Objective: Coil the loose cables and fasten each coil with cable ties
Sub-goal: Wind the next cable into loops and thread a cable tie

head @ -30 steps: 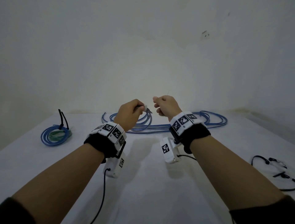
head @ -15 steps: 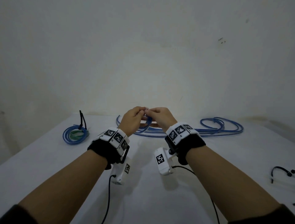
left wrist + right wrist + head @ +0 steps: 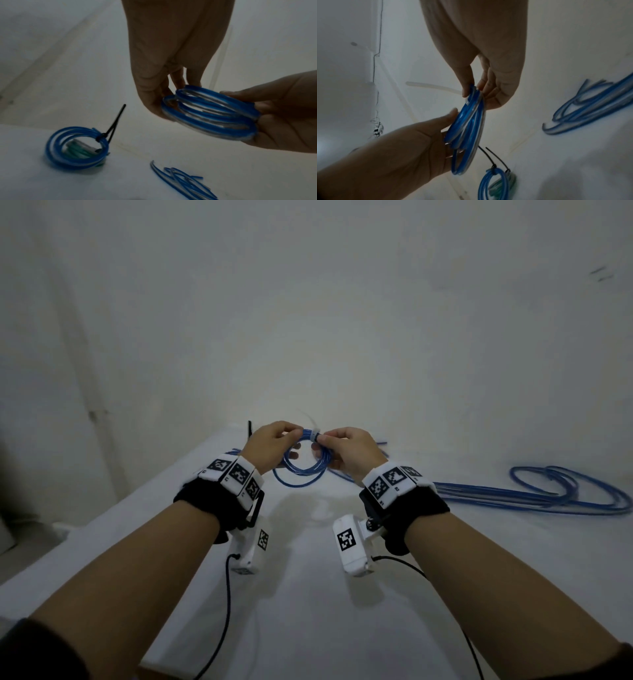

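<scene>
Above the white table (image 3: 308, 628), I held a small blue coil (image 3: 306, 460) up between my two hands. My left hand (image 3: 270, 446) gripped one side of the coil, with the thumb on one face and the fingers curled round the other. My right hand (image 3: 349, 451) pinched the top of the coil with the thumb and fingertips. A pale, see-through cable tie (image 3: 310, 422) was wrapped round the coil just beside those right fingertips, and its thin tail stuck up and away from the coil.

From the left wrist camera, the coil (image 3: 211, 112) showed as a few blue loops with a pale stripe, lying against the left fingers (image 3: 283, 121) and nipped by the right hand (image 3: 171, 60) from above. From the right wrist camera, the coil (image 3: 467, 128) hung on its edge between both hands, and the pale tie tail (image 3: 433, 85) pointed off from the coil's top.

Below the coil, on the table, lay a finished bundle (image 3: 75, 147) of blue and green loops, with black cable ties (image 3: 113, 125) round it and their tails standing up. On the table to the right of the coil I held lay a pile of loose blue cables (image 3: 534, 494). More loose ends (image 3: 181, 180) lay under the coil, near the bundle.
</scene>
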